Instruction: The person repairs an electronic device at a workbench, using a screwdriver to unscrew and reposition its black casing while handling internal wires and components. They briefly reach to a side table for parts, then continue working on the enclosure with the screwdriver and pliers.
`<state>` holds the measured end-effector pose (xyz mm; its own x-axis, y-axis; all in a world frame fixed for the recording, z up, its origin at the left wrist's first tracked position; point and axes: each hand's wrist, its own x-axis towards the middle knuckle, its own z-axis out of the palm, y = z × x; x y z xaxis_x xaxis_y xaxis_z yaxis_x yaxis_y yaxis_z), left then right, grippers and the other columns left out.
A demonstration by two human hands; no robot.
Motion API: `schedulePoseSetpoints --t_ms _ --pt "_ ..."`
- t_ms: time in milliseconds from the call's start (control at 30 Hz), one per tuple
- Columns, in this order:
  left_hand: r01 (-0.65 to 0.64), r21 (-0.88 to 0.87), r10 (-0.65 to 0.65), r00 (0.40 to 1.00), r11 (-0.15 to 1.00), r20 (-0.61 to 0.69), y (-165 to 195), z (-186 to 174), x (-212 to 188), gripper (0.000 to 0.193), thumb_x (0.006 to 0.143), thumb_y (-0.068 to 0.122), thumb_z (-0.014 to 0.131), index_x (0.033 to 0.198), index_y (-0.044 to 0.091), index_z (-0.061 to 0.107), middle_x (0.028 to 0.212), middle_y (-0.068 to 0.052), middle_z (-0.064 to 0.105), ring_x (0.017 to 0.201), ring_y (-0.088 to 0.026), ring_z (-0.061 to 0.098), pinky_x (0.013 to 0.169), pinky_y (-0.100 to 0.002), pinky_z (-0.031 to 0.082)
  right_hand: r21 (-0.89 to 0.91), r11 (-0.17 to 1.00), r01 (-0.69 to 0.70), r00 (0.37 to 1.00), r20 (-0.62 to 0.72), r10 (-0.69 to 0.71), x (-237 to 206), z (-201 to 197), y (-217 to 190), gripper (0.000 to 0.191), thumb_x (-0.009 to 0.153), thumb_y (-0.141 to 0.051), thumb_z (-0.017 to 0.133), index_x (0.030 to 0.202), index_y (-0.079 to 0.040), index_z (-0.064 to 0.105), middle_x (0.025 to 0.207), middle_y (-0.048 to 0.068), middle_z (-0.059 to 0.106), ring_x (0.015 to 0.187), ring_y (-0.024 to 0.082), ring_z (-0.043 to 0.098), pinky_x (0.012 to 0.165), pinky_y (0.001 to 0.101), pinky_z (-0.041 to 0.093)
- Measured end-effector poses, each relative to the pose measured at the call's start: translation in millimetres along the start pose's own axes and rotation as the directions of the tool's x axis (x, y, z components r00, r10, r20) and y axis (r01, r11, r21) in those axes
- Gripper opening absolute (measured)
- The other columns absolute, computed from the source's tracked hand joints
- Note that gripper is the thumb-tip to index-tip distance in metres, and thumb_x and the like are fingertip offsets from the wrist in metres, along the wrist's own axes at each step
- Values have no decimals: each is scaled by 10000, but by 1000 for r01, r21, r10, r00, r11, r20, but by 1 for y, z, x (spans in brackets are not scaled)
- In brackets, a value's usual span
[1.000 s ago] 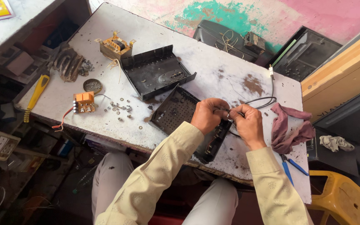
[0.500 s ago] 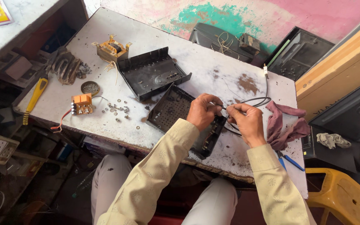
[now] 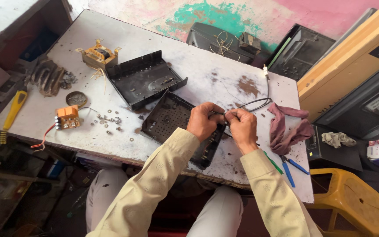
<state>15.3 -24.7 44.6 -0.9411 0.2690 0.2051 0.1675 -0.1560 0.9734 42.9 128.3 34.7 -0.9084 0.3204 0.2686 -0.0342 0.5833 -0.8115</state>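
1. Fingers of my left hand (image 3: 203, 123) and right hand (image 3: 242, 127) pinch the black cable (image 3: 253, 104) above the table's near edge.
2. I'd grip close together, over the black cover (image 3: 167, 116), keeping slack.

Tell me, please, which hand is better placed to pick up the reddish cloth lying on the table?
The right hand. The reddish cloth lies just beside it, on its outer side, while the left hand is farther off, on the other side of the right. Both hands pinch the black cable, so the right must let go first.
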Motion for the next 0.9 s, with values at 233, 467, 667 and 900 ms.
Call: schedulePoseSetpoints --t_ms 233,467,667,900 --pt "-101 -41 102 994 994 28 -6 2 5 86 822 -127 676 866 -57 649 835 -120 729 765 -145 746 666 -295 605 164 981 -105 984 157 79 7 -6 -1 121 941 -70 706 848 2 734 646 -36 607 547 31 436 475 234 335" --pt "-202 65 203 979 977 -6 -9 1 5 106 804 -131 690 835 -45 636 923 -143 651 752 -245 743 644 -342 601 229 955 -189 964 230 136 10 -8 -1 159 960 -80 686 827 6 698 637 -18 582 528 47 445 461 242 335" --pt "-262 430 280 960 864 21 -5 -2 -1 113 864 39 717 899 -15 624 1015 -171 637 863 -388 675 722 -445 548 96 995 3 959 281 -30 12 -19 -5 128 943 -111 733 900 9 747 709 1 670 597 41 508 512 223 399" --pt "-358 631 348 926 689 145 -2 -2 -5 160 929 190 676 935 41 614 1012 -128 637 913 -376 665 739 -461 535 222 940 -260 916 365 167 15 -17 -12 160 953 -119 705 976 32 752 775 22 713 639 69 590 569 227 479"
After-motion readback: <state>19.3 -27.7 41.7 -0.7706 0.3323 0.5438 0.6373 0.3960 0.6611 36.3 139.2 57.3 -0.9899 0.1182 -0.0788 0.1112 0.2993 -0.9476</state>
